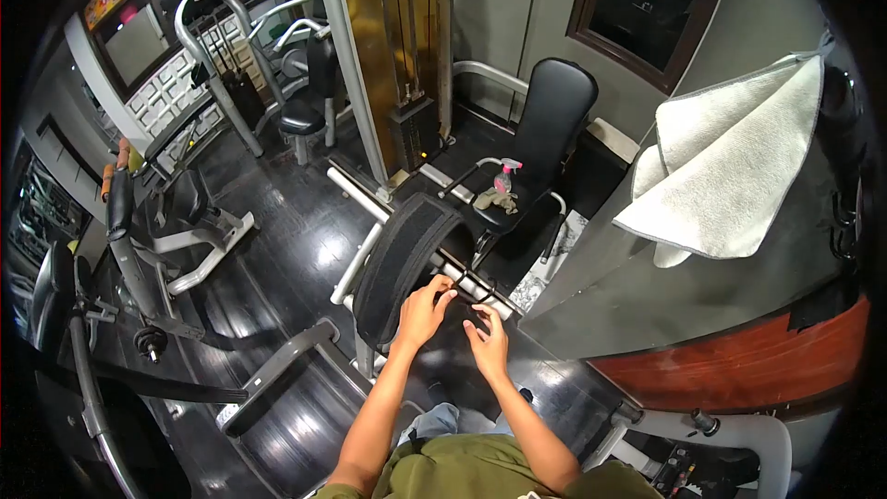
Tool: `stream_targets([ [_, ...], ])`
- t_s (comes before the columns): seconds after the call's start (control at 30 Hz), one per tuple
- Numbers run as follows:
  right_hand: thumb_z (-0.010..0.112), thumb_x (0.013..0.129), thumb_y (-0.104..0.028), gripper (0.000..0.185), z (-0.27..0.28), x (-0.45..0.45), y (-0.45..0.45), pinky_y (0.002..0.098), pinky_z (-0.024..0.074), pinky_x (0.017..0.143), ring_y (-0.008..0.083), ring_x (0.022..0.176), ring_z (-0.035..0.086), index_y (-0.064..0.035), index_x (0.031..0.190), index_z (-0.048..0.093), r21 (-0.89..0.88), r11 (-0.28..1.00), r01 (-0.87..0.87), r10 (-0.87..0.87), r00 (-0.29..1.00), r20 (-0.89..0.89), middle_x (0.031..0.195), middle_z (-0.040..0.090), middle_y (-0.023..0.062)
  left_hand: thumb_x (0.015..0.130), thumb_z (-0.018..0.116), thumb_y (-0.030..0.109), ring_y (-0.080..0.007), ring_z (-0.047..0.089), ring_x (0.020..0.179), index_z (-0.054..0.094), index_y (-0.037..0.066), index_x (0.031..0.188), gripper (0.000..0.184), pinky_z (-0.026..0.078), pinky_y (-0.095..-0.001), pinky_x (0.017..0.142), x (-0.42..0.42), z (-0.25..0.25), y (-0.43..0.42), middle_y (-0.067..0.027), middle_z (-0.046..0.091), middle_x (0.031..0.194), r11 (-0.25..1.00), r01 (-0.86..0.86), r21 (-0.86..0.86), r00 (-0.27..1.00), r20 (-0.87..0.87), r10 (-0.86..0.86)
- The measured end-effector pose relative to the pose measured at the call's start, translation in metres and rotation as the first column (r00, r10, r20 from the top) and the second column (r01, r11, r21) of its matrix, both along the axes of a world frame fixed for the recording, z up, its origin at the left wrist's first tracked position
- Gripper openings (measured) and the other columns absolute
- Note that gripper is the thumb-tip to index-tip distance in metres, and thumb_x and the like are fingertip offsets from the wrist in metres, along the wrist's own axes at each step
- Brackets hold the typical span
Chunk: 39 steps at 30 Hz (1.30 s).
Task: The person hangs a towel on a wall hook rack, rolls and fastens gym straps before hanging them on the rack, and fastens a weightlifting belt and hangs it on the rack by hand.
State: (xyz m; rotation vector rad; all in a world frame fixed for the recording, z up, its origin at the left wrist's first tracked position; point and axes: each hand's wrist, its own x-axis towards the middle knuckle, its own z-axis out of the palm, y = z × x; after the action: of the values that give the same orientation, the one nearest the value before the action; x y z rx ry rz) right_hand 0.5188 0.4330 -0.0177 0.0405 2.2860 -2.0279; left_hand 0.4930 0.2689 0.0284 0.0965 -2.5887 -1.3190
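Both hands up in front of me, low over the dark floor (314, 245). Left grip (425, 314): fingers curled, thumb close to the fingertips, right by the pale bar (472, 286) with the thin dark loops (488, 296) round it. Contact or pinch there — can't tell, dark on dark. Right grip (488, 342): half open, thumb apart from the index finger, nothing I can make out in it. It sits just near of the bar, toward its right end.

Key geometry: wide black band (393, 268) lies arched over the pale frame, long axis running near-far with a bend to the right at the far end. It's directly left of my left grip, so the left hand is clearly nearer; right is on the other side of the left, farther off. The bar slants from far-left to near-right, across the front of both hands. Loops are ahead of the right fingers, slightly right of the left ones.

Beyond the bar: black seat (499, 220) carrying a spray bottle (503, 181) and a crumpled cloth (494, 200). Pale towel (730, 166) hangs at right, well apart from both hands.
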Motion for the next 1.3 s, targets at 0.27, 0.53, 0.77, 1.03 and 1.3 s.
stream_targets([
  [0.27, 0.075, 0.091, -0.013, 0.038, 0.009, 0.002, 0.001, 0.0322, 0.0489, 0.097, 0.0223, 0.116, 0.061, -0.0019, 0.124, 0.058, -0.047, 0.98, 0.193, -0.197, 0.975, -0.1, 0.125, 0.064, 0.0115, 0.096, 0.067, 0.025, -0.0234, 0.066, 0.072, 0.062, 0.008, 0.11, 0.022, 0.049, -0.0356, 0.068, -0.004, 0.052, 0.016, -0.0082, 0.074, 0.092, 0.977, 0.173, 0.126, 0.976, 0.11, -0.187],
  [0.53, 0.075, 0.092, -0.013, 0.021, 0.07, 0.011, 0.038, 0.0329, 0.0476, 0.1, 0.0209, 0.114, 0.063, 0.0008, 0.106, 0.066, -0.075, 0.977, 0.2, -0.213, 0.909, -0.357, 0.117, 0.069, 0.012, 0.097, 0.07, 0.016, -0.0023, 0.042, 0.066, 0.059, 0.006, 0.096, 0.015, 0.034, -0.0233, 0.059, 0.004, 0.076, 0.03, 0.0069, 0.054, 0.073, 0.82, 0.257, 0.511, 0.959, -0.028, -0.284],
  [0.77, 0.072, 0.096, -0.02, 0.025, 0.124, 0.024, 0.069, 0.0253, 0.0494, 0.08, 0.0079, 0.085, 0.06, 0.0004, 0.107, 0.066, -0.244, 0.955, 0.17, -0.216, 0.961, -0.174, 0.09, 0.065, 0.0015, 0.097, 0.069, 0.007, -0.0002, 0.047, 0.073, 0.055, 0.006, 0.099, 0.014, 0.04, -0.0196, 0.069, 0.021, 0.113, 0.064, 0.0072, 0.054, 0.079, 0.57, 0.277, 0.773, 0.94, -0.096, -0.327],
  [1.03, 0.077, 0.09, -0.011, 0.022, 0.177, 0.021, 0.116, 0.0237, 0.0511, 0.08, 0.0077, 0.087, 0.063, -0.0005, 0.108, 0.069, -0.58, 0.813, -0.049, -0.034, 0.991, -0.131, 0.096, 0.069, -0.0002, 0.093, 0.068, 0.002, 0.0026, 0.036, 0.064, 0.047, 0.009, 0.096, 0.021, 0.031, -0.0157, 0.057, 0.029, 0.124, 0.12, -0.0189, 0.072, 0.117, 0.345, 0.3, 0.889, 0.954, -0.273, -0.125],
  [1.3, 0.067, 0.1, -0.024, 0.025, 0.234, 0.012, 0.18, 0.0278, 0.0422, 0.096, 0.0109, 0.104, 0.057, -0.0029, 0.113, 0.07, -0.367, 0.93, 0.036, -0.149, 0.947, -0.285, 0.108, 0.065, 0.0001, 0.096, 0.071, 0.014, -0.0056, 0.058, 0.062, 0.053, 0.012, 0.1, 0.019, 0.044, -0.0201, 0.053, 0.044, 0.156, 0.196, -0.0001, 0.066, 0.078, 0.328, 0.169, 0.93, 0.986, -0.163, -0.046],
])
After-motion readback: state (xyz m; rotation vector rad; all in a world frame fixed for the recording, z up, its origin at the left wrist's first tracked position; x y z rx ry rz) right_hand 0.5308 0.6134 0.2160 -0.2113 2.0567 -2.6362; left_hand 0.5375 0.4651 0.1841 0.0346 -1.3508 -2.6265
